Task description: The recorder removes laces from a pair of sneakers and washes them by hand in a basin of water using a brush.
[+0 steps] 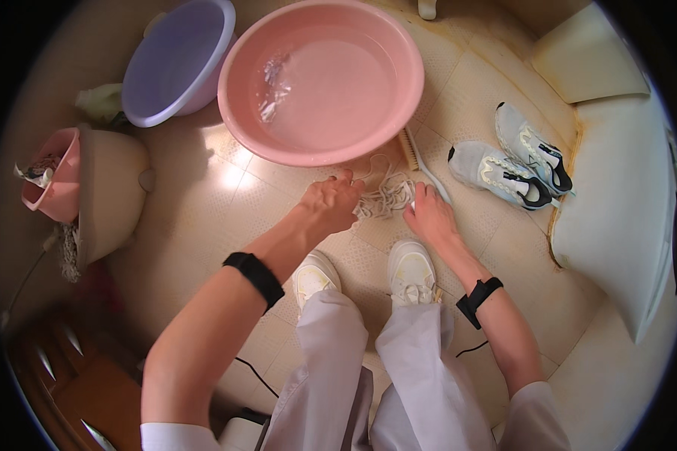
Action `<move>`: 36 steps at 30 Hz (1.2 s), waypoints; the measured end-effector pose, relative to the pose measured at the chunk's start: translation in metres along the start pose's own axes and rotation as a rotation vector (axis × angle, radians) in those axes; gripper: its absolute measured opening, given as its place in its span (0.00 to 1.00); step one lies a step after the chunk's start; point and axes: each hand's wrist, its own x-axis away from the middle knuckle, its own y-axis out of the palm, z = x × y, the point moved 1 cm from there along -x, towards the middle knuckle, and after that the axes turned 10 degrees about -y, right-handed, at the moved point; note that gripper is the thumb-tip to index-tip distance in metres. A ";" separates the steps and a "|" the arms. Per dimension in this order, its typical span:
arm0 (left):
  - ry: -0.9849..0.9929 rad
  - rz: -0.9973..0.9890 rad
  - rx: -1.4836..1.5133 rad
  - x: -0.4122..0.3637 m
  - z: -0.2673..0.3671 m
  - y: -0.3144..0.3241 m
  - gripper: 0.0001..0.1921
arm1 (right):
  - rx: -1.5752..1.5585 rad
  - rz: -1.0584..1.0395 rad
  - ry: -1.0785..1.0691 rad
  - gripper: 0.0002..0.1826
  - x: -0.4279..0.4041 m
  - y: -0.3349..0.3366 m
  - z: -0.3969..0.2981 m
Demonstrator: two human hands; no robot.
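A tangled pile of whitish shoelaces (386, 197) lies on the tiled floor in front of my feet. My left hand (333, 200) is at the pile's left edge, thumb and fingers spread apart. At the opposite edge is my right hand (431, 217), its fingers bent downward. A bit of something white shows by the right thumb; I cannot tell whether it is held. Just beyond that hand rests a long-handled scrub brush (410, 151), its bristle head beside the pink basin (321, 155), which holds water.
Two grey sneakers (488, 172) without laces stand at right, near a white panel (615, 197). A purple basin (172, 62) leans at upper left. Below it are a beige bin (113, 191) and a small pink container (62, 180). Brown wooden furniture (84, 389) fills the lower left.
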 end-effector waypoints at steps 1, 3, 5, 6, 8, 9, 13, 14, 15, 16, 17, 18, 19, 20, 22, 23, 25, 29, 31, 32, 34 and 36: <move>-0.012 0.005 -0.014 -0.003 -0.002 0.004 0.42 | 0.027 0.003 -0.020 0.21 -0.003 0.002 -0.003; -0.131 0.101 0.021 -0.013 0.003 0.012 0.41 | 0.066 0.009 -0.041 0.20 -0.006 0.006 -0.004; -0.166 0.208 0.156 -0.014 0.013 0.022 0.38 | 0.091 0.015 -0.056 0.18 -0.005 0.006 0.003; -0.205 0.304 0.288 -0.013 0.016 0.028 0.36 | 0.105 0.016 -0.060 0.18 -0.004 0.001 0.002; -0.196 0.325 0.331 -0.015 0.013 0.044 0.33 | 0.051 0.042 -0.075 0.16 -0.003 -0.007 -0.005; -0.187 0.329 0.365 -0.014 0.012 0.055 0.30 | 0.067 0.035 -0.076 0.16 0.000 -0.010 -0.007; -0.175 0.231 0.272 -0.014 0.023 0.075 0.22 | -0.137 0.280 0.018 0.15 0.013 -0.018 -0.009; -0.141 0.207 0.282 -0.018 0.027 0.074 0.24 | -0.286 0.387 0.018 0.15 0.018 -0.019 -0.005; -0.107 0.176 0.278 -0.018 0.022 0.073 0.25 | -0.289 0.389 0.023 0.15 0.020 -0.017 -0.008; -0.110 0.212 0.383 -0.021 0.023 0.073 0.27 | -0.301 0.332 -0.017 0.16 0.019 -0.014 -0.010; -0.107 0.205 0.375 -0.022 0.027 0.076 0.27 | -0.315 0.275 -0.055 0.17 0.019 -0.011 -0.013; -0.135 0.300 0.471 -0.024 0.021 0.080 0.25 | -0.329 0.285 -0.055 0.17 0.012 -0.008 -0.023; -0.161 0.391 0.574 -0.024 0.018 0.082 0.24 | -0.306 0.214 -0.076 0.16 0.010 -0.010 -0.034; -0.162 0.386 0.565 -0.025 0.008 0.082 0.24 | -0.283 0.141 -0.098 0.16 0.006 -0.008 -0.045; -0.264 0.265 0.849 -0.033 0.007 0.082 0.24 | -0.242 0.152 -0.218 0.14 -0.003 0.000 -0.040; -0.270 0.263 0.855 -0.034 0.009 0.084 0.24 | -0.202 0.166 -0.343 0.13 -0.008 0.005 -0.039; -0.287 0.282 1.003 -0.034 0.006 0.093 0.21 | -0.166 0.187 -0.417 0.13 -0.015 0.022 -0.035; -0.174 0.100 1.611 -0.036 0.003 0.103 0.20 | -0.432 0.321 -0.395 0.12 -0.021 0.047 -0.048; -0.234 -0.001 1.852 -0.032 0.017 0.094 0.13 | -0.568 0.376 -0.343 0.12 -0.025 0.050 -0.052; -0.226 -0.005 1.856 -0.031 0.025 0.087 0.13 | -0.705 0.431 -0.285 0.12 -0.026 0.050 -0.052; -0.292 -0.069 2.321 -0.021 0.031 0.076 0.14 | -0.844 0.455 -0.248 0.12 -0.024 0.034 -0.072; -0.132 -0.119 2.487 -0.016 0.028 0.073 0.15 | -0.978 0.478 -0.214 0.13 -0.020 0.010 -0.087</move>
